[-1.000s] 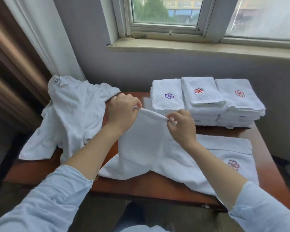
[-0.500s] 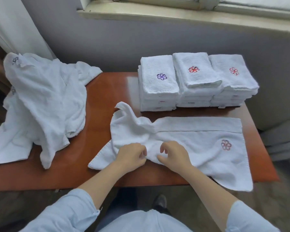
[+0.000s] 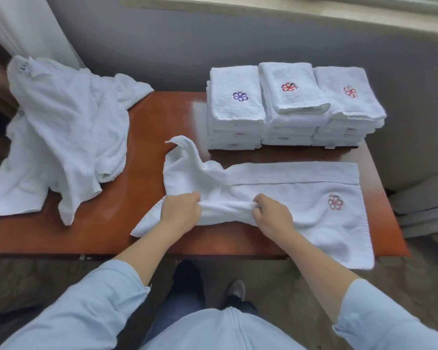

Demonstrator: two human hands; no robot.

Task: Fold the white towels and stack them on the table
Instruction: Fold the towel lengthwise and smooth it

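Towel ridge (image 3: 228, 206) wider across wooden table (image 3: 149, 147)

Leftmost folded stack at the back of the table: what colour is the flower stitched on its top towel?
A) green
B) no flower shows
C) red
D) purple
D: the top towel of the leftmost folded stack carries a purple flower, while the middle stack and the right stack each show a red one.
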